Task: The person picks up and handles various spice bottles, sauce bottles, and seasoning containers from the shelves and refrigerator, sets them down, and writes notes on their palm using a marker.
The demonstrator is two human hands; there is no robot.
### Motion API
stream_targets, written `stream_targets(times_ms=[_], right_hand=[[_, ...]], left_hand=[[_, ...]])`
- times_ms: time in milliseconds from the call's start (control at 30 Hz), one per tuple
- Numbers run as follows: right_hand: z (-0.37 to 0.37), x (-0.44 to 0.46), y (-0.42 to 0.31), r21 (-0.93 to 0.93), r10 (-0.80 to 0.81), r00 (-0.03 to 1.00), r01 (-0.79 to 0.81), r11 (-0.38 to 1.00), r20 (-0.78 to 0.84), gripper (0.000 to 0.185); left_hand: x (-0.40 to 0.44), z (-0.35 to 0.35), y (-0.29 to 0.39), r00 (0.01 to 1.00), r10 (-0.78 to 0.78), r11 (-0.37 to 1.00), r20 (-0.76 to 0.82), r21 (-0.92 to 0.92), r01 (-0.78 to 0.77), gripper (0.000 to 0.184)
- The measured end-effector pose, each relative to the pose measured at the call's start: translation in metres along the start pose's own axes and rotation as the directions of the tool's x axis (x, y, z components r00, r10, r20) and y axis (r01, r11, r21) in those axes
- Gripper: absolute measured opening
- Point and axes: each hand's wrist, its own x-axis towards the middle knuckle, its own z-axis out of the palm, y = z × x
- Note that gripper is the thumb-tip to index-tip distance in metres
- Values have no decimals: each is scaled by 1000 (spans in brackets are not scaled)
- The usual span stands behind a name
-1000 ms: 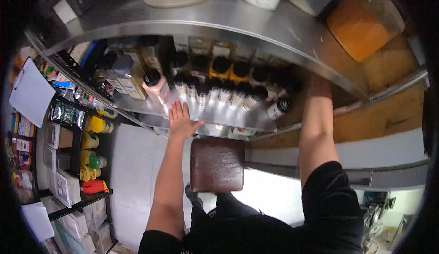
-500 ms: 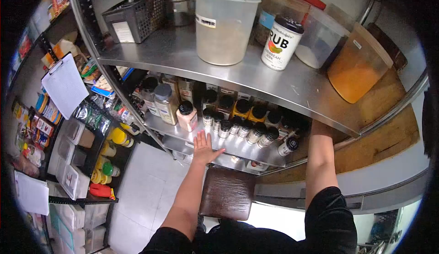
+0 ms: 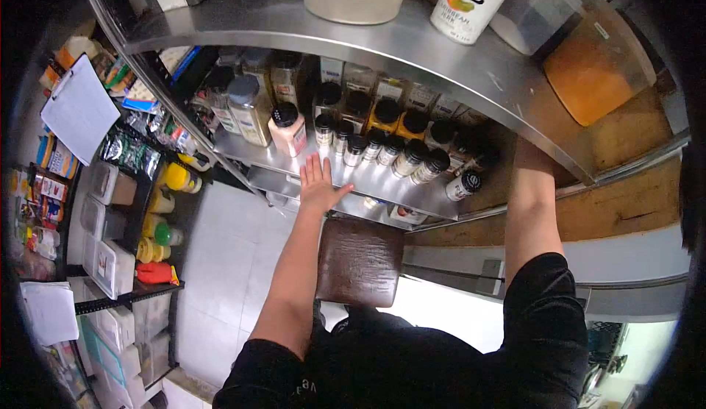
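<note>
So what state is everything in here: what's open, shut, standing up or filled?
Left hand: open, thumb out to the side
Right hand: hidden beneath the upper shelf; can't tell whether it holds anything
Small jars: standing, black caps on
Pink jar: standing, black cap on
RUB canister: standing, dark lid on
Orange-filled container: partly filled
Clipboard: paper clipped on

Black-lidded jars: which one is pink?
The pink jar, just beyond the left hand and immediately left of the row of small jars; it alone shows pink contents.
</note>
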Motion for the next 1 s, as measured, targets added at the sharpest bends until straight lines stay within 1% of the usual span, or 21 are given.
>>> stream_targets(times_ms=[167, 300, 367, 400, 467, 533, 567, 600, 667, 700, 733, 867, 967, 1000], right_hand=[[5, 9, -9, -24, -45, 999, 45, 999, -1, 80], [1, 0, -23, -77, -96, 995, 97, 992, 18, 81], [-5, -20, -37, -124, -149, 985, 159, 979, 86, 81], [-5, -36, -47, -152, -171, 973, 194, 969, 152, 81], [-1, -64, -59, -198, -194, 944, 251, 948, 268, 81], [4, -92, -66, -155, -239, 931, 289, 945, 277, 81], [6, -105, -63, -11, -273, 946, 279, 960, 172, 80], [11, -104, -57, -13, -272, 947, 278, 960, 172, 80], [21, -96, -41, -321, -246, 949, 300, 898, 199, 76], [23, -88, -37, -386, -231, 947, 303, 871, 223, 75], [22, -76, -36, -412, -221, 946, 304, 859, 238, 75], [7, -21, -33, -252, -169, 965, 217, 943, 198, 74], [3, 2, -29, -211, -140, 971, 181, 961, 193, 73], [2, 6, -29, -197, -135, 971, 174, 965, 195, 73]], left_hand=[[0, -8, 2, 1000, 3, 1000, -6, -5, -3, 110], [-2, -7, 5, 1000, 2, 1000, -2, -11, -2, 110], [-1, -6, 3, 1000, -16, 1000, 0, -1, 16, 111], [-2, -9, 3, 999, -38, 999, -3, -1, 38, 111], [-3, -13, 4, 999, -27, 1000, 42, 10, 27, 112], [-2, -10, 2, 999, -27, 1000, 36, 14, 27, 112], [-1, -6, 2, 1000, -22, 1000, 11, 22, 22, 112], [0, -3, 2, 1000, -17, 999, -15, 30, 17, 112], [1, -6, 2, 1000, -22, 999, -9, 33, 23, 111], [-1, -7, 4, 1000, -27, 999, 0, 33, 27, 111], [-2, -7, 5, 1000, -25, 999, 4, 33, 25, 111], [-3, -14, 8, 999, -31, 998, 34, 62, 29, 109], [-2, -12, 5, 998, -42, 998, 51, 52, 39, 109], [-2, -11, 5, 999, -34, 999, 28, 43, 33, 111]])
